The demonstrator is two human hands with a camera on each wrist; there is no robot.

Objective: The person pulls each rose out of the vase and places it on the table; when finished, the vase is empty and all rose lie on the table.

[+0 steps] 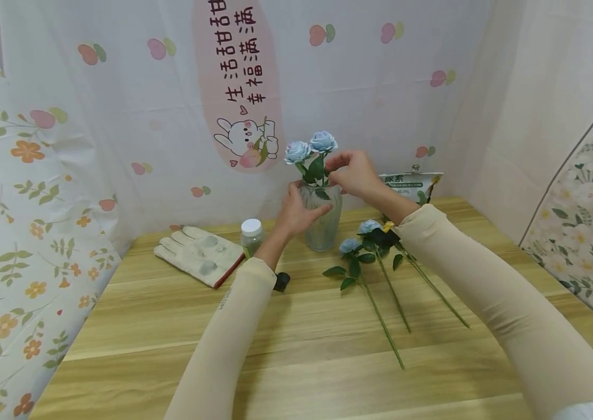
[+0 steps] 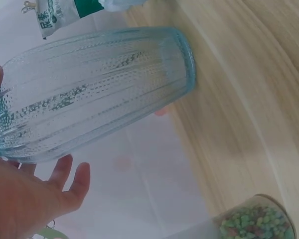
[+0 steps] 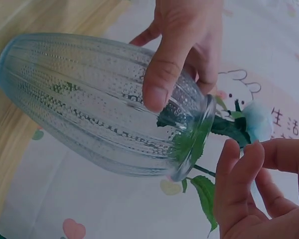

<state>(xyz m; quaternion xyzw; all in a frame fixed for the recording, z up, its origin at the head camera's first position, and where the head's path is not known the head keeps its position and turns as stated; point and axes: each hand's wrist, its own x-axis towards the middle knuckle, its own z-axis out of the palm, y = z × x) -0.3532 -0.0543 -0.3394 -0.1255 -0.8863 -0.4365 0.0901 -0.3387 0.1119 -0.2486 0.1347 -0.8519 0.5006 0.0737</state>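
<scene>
Roses (image 1: 323, 142), long axes roughly upright, in the vase (image 1: 323, 230) — heads above its rim. Grasping the vase below the rim with the left hand (image 1: 296, 214); seemingly pinching one rose just above the rim with the right hand (image 1: 356, 175) — nearer to the heads.

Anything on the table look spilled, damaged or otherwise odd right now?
Nothing looks spilled or broken: the vase stands upright, held by the left hand. The only slight oddity is the white glove on the left of the table; its grey blotches could be dirt or wear.
</scene>
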